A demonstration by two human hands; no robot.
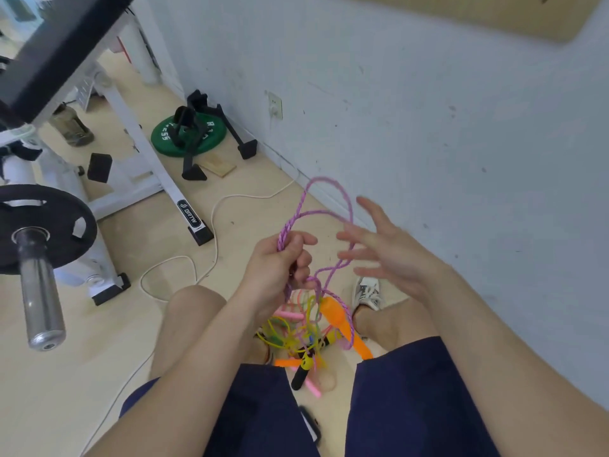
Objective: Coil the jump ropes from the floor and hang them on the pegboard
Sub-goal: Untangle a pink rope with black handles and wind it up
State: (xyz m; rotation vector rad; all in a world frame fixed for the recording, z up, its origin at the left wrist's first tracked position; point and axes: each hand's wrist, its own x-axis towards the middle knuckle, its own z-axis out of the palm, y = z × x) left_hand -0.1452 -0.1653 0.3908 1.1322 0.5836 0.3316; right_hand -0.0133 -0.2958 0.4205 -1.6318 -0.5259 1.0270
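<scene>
My left hand (280, 265) is closed around a purple braided jump rope (329, 184), gripping several strands at once. A loop of that rope arcs up and over toward my right hand (385, 249), whose fingers are spread, with a strand running under the fingertips. The rope hangs down to an orange handle (333, 310) above the floor. Between my feet lies a tangled pile of other jump ropes (296, 338) in yellow, pink and green, with a black handle (301, 374) and an orange handle (285, 361). A tan board corner (494, 14), perhaps the pegboard, shows at top right.
A white wall (428, 110) runs close on the right. A weight bench frame (131, 127) and a barbell with a black plate (39, 225) stand left. A green weight plate (188, 135) and black stands sit by the wall. A white cable (214, 209) snakes across the wooden floor.
</scene>
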